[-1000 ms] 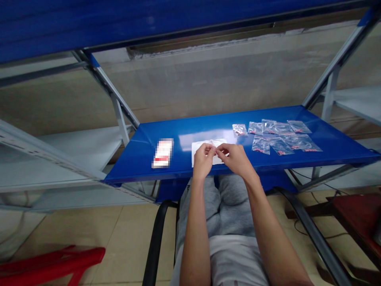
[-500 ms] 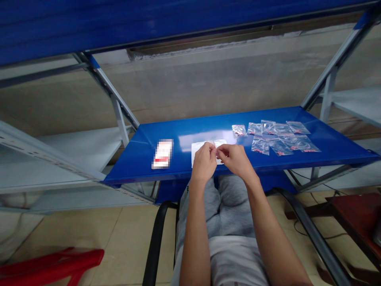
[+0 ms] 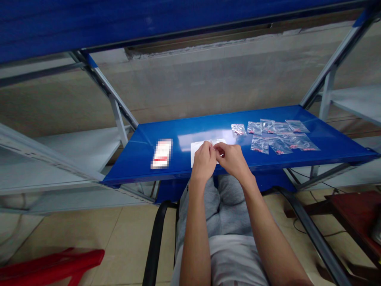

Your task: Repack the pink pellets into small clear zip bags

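In the head view, the left hand (image 3: 204, 162) and right hand (image 3: 233, 157) are being held close together, fingertips almost meeting, over a white sheet (image 3: 195, 148) that is lying near the front edge of the blue table (image 3: 133, 157) — whether anything is being pinched cannot be told. Clear bags (image 3: 279, 144) are lying to the right. The sheet is probably going to handle as light, soft and easily creased — best being taken by an edge or corner.
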Motion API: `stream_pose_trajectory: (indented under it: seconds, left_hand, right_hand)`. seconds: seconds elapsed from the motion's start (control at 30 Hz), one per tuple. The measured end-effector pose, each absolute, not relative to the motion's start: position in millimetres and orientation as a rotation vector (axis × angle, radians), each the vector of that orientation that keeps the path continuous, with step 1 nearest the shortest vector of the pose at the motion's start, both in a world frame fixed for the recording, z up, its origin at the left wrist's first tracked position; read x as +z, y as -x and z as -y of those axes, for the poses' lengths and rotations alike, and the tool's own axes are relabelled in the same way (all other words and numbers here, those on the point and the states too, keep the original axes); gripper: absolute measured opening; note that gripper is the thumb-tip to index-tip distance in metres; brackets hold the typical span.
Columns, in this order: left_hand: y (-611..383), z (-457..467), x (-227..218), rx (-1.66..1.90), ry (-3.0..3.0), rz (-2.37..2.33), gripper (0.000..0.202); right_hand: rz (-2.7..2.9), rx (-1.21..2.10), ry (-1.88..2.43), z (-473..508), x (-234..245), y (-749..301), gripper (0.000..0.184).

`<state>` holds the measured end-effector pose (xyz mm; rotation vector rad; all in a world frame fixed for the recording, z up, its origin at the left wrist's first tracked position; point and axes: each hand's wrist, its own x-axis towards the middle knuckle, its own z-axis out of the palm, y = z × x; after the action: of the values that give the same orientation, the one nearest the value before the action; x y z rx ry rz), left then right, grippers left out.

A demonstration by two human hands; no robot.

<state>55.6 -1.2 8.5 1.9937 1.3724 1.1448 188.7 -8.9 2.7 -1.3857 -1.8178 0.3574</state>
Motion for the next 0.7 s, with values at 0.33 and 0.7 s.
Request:
stream_pose_trajectory:
  seconds: [0.33,0.7]
  left_hand:
    - [-51.7,-0.3,5.6,1.109,-2.082,-1.398,0.023]
    - [-58.0,-1.9,-1.0,1.326,-1.727,-1.393,0.014]
  right_hand:
    - [1.68,0.309,1.461,7.0,0.7,-194.2,0.018]
    - [1.668,0.249,1.427,7.3,2.1,-197.8,0.013]
